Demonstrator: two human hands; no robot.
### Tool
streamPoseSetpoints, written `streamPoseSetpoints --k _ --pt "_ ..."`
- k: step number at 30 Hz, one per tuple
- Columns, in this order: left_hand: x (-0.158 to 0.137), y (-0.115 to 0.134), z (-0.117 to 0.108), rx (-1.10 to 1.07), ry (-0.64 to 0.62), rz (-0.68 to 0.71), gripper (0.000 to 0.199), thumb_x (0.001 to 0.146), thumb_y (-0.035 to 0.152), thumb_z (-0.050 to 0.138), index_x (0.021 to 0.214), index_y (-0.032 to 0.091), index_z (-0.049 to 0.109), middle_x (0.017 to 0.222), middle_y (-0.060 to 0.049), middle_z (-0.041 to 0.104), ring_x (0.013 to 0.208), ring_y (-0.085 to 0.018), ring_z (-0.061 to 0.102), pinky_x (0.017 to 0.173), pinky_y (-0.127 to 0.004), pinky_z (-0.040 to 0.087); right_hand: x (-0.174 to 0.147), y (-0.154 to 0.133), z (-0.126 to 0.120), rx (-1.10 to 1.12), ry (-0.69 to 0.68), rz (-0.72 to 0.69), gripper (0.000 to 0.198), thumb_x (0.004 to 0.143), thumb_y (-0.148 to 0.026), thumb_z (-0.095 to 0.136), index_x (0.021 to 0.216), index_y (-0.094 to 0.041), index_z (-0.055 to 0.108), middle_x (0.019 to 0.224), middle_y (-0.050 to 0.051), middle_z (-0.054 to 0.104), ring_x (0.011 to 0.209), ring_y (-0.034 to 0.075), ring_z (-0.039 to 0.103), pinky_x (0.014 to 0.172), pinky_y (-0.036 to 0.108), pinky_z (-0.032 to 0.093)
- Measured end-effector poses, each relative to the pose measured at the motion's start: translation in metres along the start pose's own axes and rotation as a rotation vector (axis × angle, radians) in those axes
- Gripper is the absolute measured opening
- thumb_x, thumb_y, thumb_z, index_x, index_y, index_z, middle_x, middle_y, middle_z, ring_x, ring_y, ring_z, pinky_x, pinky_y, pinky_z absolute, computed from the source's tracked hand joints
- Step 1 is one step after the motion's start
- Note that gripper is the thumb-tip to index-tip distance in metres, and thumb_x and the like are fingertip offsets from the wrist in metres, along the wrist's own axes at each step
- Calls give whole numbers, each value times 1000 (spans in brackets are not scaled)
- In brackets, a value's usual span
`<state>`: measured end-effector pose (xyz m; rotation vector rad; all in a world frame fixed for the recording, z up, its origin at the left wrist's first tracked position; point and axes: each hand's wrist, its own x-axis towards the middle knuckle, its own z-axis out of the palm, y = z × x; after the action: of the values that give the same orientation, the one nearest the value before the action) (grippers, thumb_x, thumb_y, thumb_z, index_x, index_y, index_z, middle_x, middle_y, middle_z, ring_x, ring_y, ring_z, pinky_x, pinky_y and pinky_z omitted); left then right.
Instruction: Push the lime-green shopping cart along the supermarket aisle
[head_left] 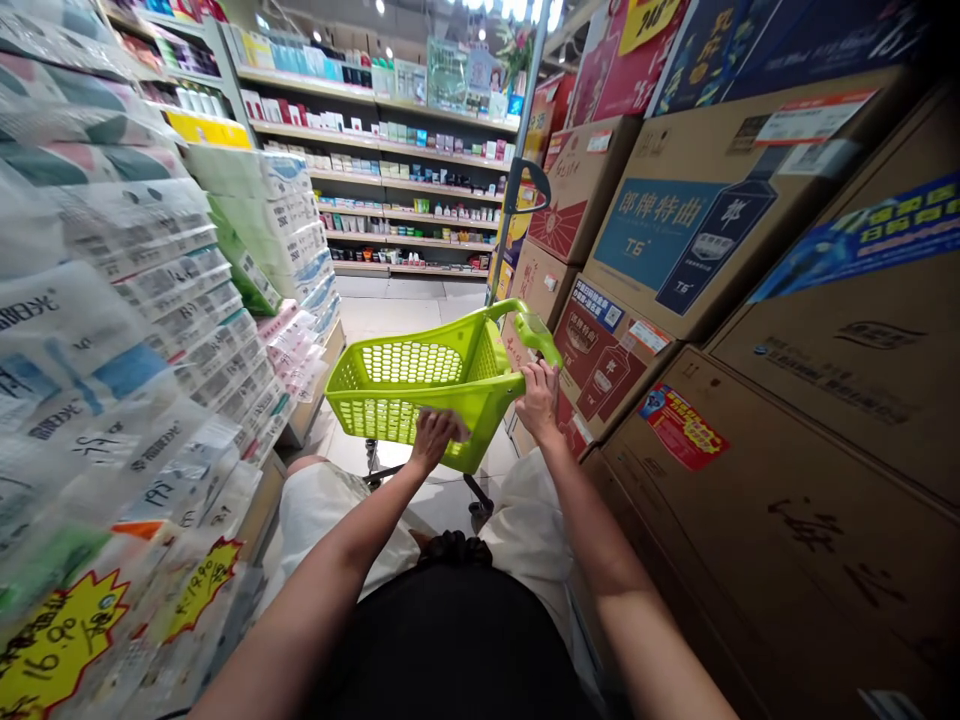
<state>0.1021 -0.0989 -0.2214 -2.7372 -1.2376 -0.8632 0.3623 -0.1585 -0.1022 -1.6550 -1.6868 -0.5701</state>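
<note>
A lime-green shopping cart (491, 415) with perforated basket walls stands in front of my knees, its inside bare as far as it shows. My right hand (538, 398) is wrapped round the near end of its green handle (534, 328). Low on the near side wall, my left hand (433, 438) presses a pale wipe (461, 428) flat against the plastic. Most of the wipe is hidden under the fingers. Below the basket, parts of the dark frame and a wheel (480, 508) show.
Stacked liquor cartons (652, 230) rise close on the right. Wrapped tissue packs (150, 270) are piled on the left, with yellow price signs (67, 640). A metal pole (531, 90) stands beyond the cart. Shelves of small goods (390, 160) close off the aisle's far end.
</note>
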Motion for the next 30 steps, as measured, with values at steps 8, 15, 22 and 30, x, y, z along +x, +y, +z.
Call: streamPoseSetpoints --k 8,15,22,30 --pt "-8 -30 -13 10 197 -371 36 86 3 44 108 20 67 133 -19 57 130 -35 46 114 -55 34 1 -22 -7 -29 21 29 58 77 -9 48 134 -15 57 137 15 59 143 31 39 129 59 17" --pt "-27 -43 -11 -91 75 -306 24 85 10 58 100 25 69 121 -15 62 122 -33 52 109 -54 38 -3 -61 10 -23 -162 -195 57 82 -10 52 138 -14 60 141 14 61 142 29 42 133 51 9" --pt "-18 -73 -22 -33 419 -327 31 90 9 51 109 22 72 129 -17 57 127 -33 44 111 -52 35 -3 -86 29 7 -272 -263 57 85 -10 52 142 -13 59 146 15 58 143 30 42 133 52 10" --pt "-45 -109 -24 22 299 -400 35 82 0 49 100 20 71 125 -17 58 123 -33 46 108 -52 38 2 -106 47 31 -343 -312 60 82 -7 52 141 -15 59 147 15 58 142 29 44 134 55 6"
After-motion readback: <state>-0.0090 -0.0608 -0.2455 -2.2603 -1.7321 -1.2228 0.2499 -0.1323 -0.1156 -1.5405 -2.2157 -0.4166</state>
